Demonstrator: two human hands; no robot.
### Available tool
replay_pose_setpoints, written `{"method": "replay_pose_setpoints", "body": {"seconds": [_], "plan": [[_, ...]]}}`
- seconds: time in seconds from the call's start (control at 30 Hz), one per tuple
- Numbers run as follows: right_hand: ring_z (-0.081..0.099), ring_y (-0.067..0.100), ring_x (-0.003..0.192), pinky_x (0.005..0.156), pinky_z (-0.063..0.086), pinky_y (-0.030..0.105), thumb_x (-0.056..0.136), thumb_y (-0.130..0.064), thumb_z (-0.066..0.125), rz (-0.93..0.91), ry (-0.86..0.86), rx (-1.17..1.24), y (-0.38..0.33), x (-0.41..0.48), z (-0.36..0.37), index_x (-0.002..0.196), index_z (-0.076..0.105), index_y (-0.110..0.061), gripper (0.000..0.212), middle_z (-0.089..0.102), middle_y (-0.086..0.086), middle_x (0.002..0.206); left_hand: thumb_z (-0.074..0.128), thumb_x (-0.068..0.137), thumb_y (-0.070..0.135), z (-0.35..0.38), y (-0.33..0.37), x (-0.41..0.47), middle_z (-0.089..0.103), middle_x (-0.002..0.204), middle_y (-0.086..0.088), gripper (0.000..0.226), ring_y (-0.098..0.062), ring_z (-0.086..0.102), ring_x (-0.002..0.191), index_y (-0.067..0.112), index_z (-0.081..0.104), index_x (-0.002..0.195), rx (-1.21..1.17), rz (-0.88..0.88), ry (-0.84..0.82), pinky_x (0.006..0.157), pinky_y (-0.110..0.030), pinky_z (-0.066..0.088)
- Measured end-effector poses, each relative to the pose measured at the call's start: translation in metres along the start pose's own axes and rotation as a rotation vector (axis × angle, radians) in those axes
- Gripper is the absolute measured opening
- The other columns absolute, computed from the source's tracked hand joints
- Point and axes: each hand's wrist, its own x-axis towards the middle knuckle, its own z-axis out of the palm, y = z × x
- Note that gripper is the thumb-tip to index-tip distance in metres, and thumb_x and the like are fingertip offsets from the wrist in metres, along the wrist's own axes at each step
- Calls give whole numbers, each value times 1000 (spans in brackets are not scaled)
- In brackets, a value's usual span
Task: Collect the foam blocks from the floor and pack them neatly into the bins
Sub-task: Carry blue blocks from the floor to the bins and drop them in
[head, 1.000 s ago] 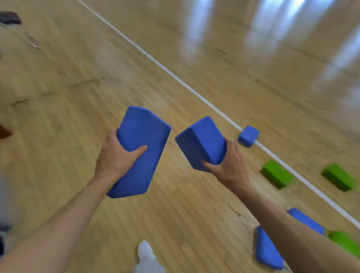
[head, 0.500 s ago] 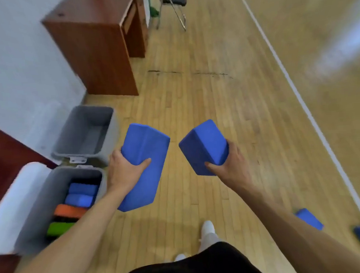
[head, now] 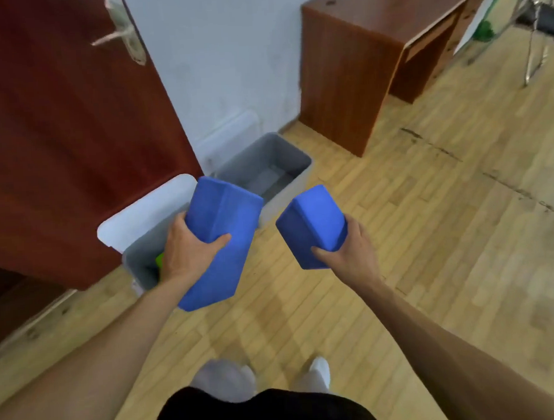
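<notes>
My left hand (head: 188, 253) grips a long blue foam block (head: 219, 238), held above the near grey bin (head: 137, 265). My right hand (head: 351, 247) grips a second, shorter blue foam block (head: 311, 224) over the wooden floor, to the right of the bins. A green block (head: 159, 259) shows inside the near bin; my left hand and its block hide the rest of that bin. The far grey bin (head: 299, 176) stands behind, by the white wall, with no block visible inside.
A white lid (head: 141, 210) leans at the near bin's left side. A dark red door (head: 57, 141) stands on the left. A brown wooden desk (head: 357, 61) is at the back right, with a chair (head: 539, 26) beyond. My feet are at the bottom.
The view has swung left from the open floor with scattered blocks to the wall and bins. Both hands still hold their blue blocks, and the bins now lie directly under my left hand.
</notes>
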Motion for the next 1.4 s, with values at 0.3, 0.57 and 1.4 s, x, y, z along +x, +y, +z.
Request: {"method": "replay_pose_setpoints", "body": {"seconds": [0.3, 0.57, 1.4], "plan": [[44, 10, 100, 76, 36, 26, 68, -51, 74, -223, -191, -120, -95, 75, 110, 137, 37, -20, 84, 50, -5, 122, 82, 65, 45, -47, -109, 65, 55, 124, -1, 78, -26, 55, 112, 17, 44, 127, -103, -301, 171, 82, -38, 46], [51, 18, 107, 81, 49, 35, 68, -50, 75, -145, -285, -216, -184, 118, 224, 139, 35, -19, 87, 52, 0, 127, 82, 68, 40, -100, -177, 169, 50, 133, -3, 87, -26, 52, 118, 14, 34, 136, -208, -474, 97, 92, -37, 45], [66, 18, 97, 89, 53, 37, 74, -57, 64, 768, -354, 533, -42, 358, 641, 116, 60, -20, 55, 69, -3, 110, 52, 94, 46, 150, -480, 428, 61, 108, -14, 52, -33, 60, 96, -3, 60, 110, -357, -1042, 302, 65, -36, 42]]}}
